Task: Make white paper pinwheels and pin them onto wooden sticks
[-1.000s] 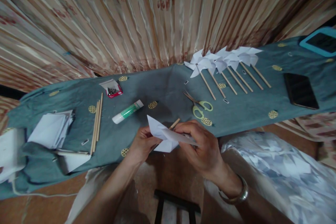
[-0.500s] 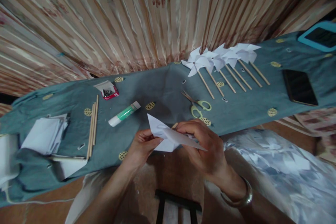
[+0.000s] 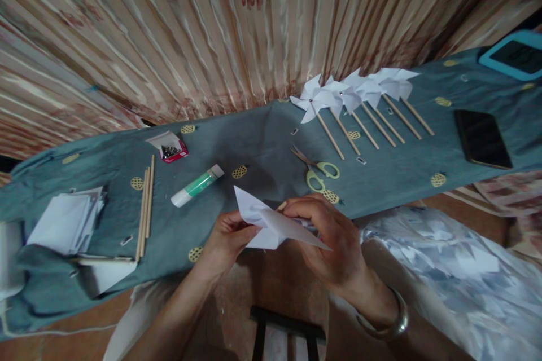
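Observation:
A white paper pinwheel (image 3: 271, 223) is held between my two hands, above the near edge of the cloth-covered table. My left hand (image 3: 231, 237) pinches its left side between thumb and fingers. Curled around its right side, my right hand (image 3: 332, 234) also has a wooden stick; the stick's pale end (image 3: 282, 206) pokes out by the fingertips, and the rest is hidden by paper and hand. Just beyond lie scissors (image 3: 315, 172) with pale green handles. A glue stick (image 3: 197, 185) rests to the left of them.
Several finished pinwheels (image 3: 311, 99) on sticks lie in a row at the back right. At left are loose wooden sticks (image 3: 146, 208), a small red box (image 3: 174, 153) of metal pins and stacked paper (image 3: 63, 220). A dark phone (image 3: 483, 138) and a blue-framed device (image 3: 514, 55) lie at right.
The view has shifted slightly, so the table things sit a little further left. Both hands keep their hold on the pinwheel, with hardly any movement.

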Demonstrator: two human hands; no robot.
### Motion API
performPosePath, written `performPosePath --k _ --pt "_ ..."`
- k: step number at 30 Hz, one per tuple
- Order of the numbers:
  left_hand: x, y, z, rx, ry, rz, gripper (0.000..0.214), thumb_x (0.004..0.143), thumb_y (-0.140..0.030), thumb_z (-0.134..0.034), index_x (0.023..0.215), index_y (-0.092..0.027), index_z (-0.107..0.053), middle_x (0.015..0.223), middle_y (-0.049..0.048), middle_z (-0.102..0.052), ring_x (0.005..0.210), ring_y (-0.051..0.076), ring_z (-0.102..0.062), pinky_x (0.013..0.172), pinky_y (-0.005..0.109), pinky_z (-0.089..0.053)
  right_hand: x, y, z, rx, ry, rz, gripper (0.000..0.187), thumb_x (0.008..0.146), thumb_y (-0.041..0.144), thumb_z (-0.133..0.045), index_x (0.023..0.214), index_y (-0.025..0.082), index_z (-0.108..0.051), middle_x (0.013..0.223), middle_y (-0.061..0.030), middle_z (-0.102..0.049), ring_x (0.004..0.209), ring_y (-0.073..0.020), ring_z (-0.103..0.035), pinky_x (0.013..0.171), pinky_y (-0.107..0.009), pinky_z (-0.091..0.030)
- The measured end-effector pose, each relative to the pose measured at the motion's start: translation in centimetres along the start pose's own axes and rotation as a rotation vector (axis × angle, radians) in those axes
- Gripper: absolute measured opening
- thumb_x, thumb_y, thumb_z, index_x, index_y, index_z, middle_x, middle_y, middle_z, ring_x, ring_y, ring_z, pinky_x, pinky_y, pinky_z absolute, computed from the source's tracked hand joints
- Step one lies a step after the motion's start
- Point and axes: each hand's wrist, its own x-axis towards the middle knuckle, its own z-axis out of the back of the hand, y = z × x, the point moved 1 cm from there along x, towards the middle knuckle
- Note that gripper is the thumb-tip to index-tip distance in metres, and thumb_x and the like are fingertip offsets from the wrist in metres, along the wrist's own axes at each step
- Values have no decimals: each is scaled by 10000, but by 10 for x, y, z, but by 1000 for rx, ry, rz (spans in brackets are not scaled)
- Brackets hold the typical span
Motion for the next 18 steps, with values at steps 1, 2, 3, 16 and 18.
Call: performPosePath --k 1,2,3,16,18 --pt "0 0 0 -2 1 0 258 469 -264 -911 669 -169 -779 624 45 -718 564 158 -646 591 252 -517 0 0 0 -3 -4 -1 194 870 75 -579 1015 203 -579 951 -31 -724 907 -154 -653 810 -271 -516" --pt "0 0 0 -2 1 0 252 478 -262 -907 675 -170 -780 629 46 -720 566 160 -645 591 255 -516 0 0 0 -6 -7 -5 188 870 79 -579 1010 204 -583 947 -30 -725 902 -153 -654 807 -270 -515" --pt "0 0 1 0 0 -2 247 484 -264 -903 676 -171 -780 629 47 -719 566 161 -643 590 259 -516 0 0 0 -5 -8 -9 183 871 84 -579 1006 206 -588 946 -29 -727 900 -153 -655 805 -271 -515" --pt "4 2 -10 -51 -61 -29 200 428 -124 -839 605 -151 -749 551 -14 -625 482 62 -466 475 180 -345 10 -11 -9 729 1 -727 170 804 356 -689 870 204 -727 819 -26 -737 756 -170 -661 710 -289 -509" --pt "5 2 -13 -54 -76 -29 200 439 -148 -845 612 -145 -744 507 -18 -603 465 61 -451 476 185 -340 11 -16 -15 799 -53 -771 175 767 352 -721 869 210 -724 808 -15 -736 752 -167 -651 730 -294 -504"
